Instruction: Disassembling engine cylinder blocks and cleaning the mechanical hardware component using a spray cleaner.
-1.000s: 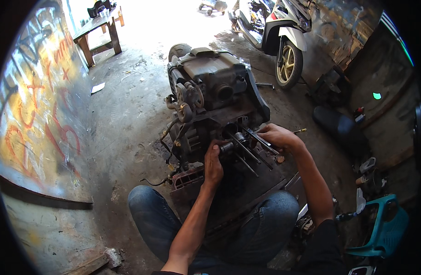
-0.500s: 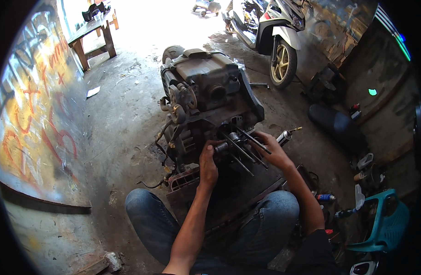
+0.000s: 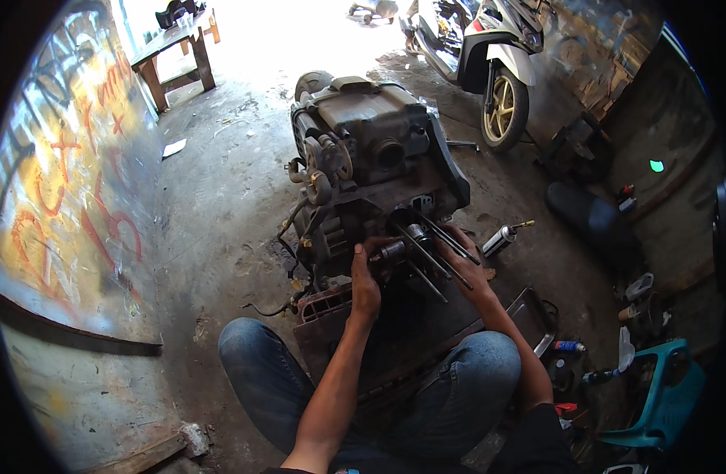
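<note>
An engine stands in front of my knees, its near end opened. Long studs stick out of it toward me around a shiny piston. My left hand is closed at the left of the studs, thumb up, against a dark metal cylinder; its other fingers are mostly hidden behind that part. On the other side, my right hand reaches in beside the studs with its fingers curled toward the piston. The studs and shadow hide its fingertips and what they hold.
Right of the engine stands a spray can. Farther right lie a motorbike seat and a teal plastic chair. A scooter is parked at the back right, a wooden bench at the back left. A painted wall bounds the left.
The whole view has shifted slightly, so the engine sits a little farther right. My right hand has moved slightly lower along the studs; my left hand stays by the dark cylinder.
</note>
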The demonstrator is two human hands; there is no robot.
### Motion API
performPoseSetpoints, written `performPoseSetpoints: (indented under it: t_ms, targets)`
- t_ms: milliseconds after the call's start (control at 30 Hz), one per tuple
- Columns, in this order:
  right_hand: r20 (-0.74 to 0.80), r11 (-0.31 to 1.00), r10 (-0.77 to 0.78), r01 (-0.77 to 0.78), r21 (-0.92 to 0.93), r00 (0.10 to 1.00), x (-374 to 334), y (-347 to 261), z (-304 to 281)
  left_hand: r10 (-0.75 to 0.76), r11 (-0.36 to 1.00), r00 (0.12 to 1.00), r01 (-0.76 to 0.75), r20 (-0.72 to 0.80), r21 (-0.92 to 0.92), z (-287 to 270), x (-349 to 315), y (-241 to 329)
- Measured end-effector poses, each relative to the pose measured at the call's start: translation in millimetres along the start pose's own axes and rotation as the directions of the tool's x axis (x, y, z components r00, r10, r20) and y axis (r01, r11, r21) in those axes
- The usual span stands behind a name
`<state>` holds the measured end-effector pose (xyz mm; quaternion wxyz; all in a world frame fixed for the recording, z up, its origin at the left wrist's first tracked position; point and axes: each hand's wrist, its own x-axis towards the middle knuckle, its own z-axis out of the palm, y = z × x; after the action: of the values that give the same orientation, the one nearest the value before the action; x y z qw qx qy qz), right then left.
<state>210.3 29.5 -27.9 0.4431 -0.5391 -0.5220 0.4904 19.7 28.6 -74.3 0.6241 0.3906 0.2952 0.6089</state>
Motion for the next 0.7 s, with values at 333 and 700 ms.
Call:
performPoseSetpoints:
  t_ms: [333, 700]
  targets:
    - [-0.112, 0.997, -0.073, 0.075, 0.014, 0.991, 2.3, 14.1, 12.2, 0.102, 0.99, 0.989, -0.09, -0.106, 0.112, 3.5, -3.8, -7.3]
    - [0.034, 0.593, -0.683, 0.581, -0.557, 0.729, 8.8, 56.2, -7.1, 0.049, 0.996, 0.982, -0.035, -0.18, 0.08, 2.9, -9.6, 4.5]
